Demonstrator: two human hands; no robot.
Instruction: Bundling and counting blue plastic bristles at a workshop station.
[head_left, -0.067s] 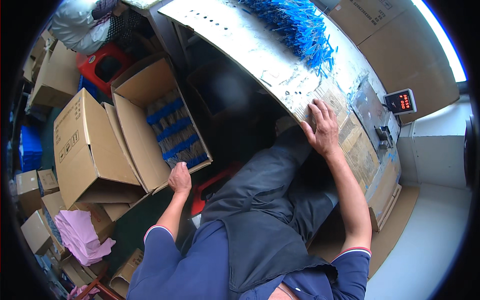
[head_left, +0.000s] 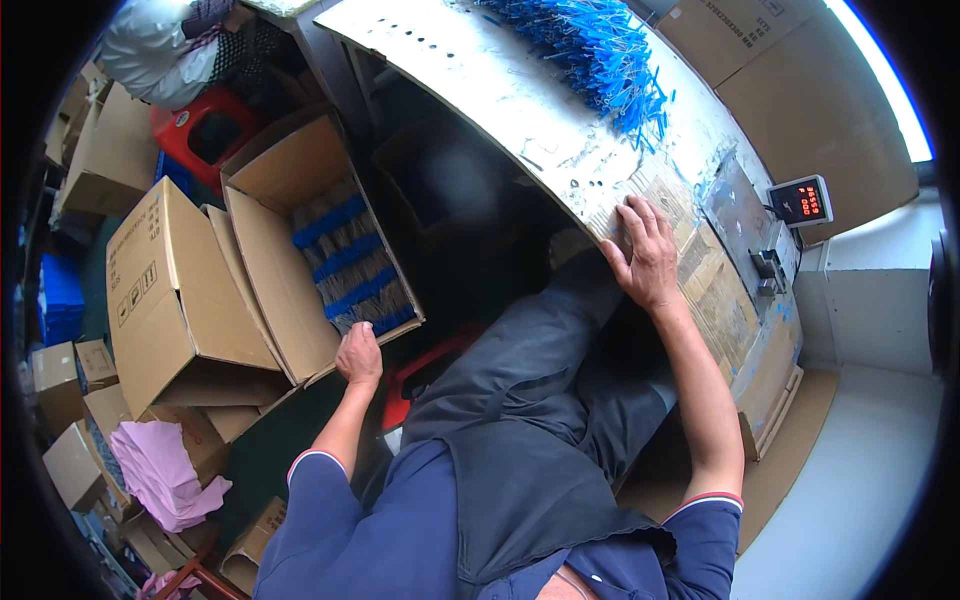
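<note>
Leaning left with my right hand (head_left: 648, 262) spread flat on the bench (head_left: 500, 90) edge to steady me, I reach my left hand (head_left: 358, 357), loosely curled and apparently empty, to the near corner of the open carton (head_left: 270, 270), where the blue-banded bundles (head_left: 352, 262) lie just beyond my fingers.

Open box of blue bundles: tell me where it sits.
The open box sits left of the person in the head view, under the table, with the left hand at its near corner.
</note>
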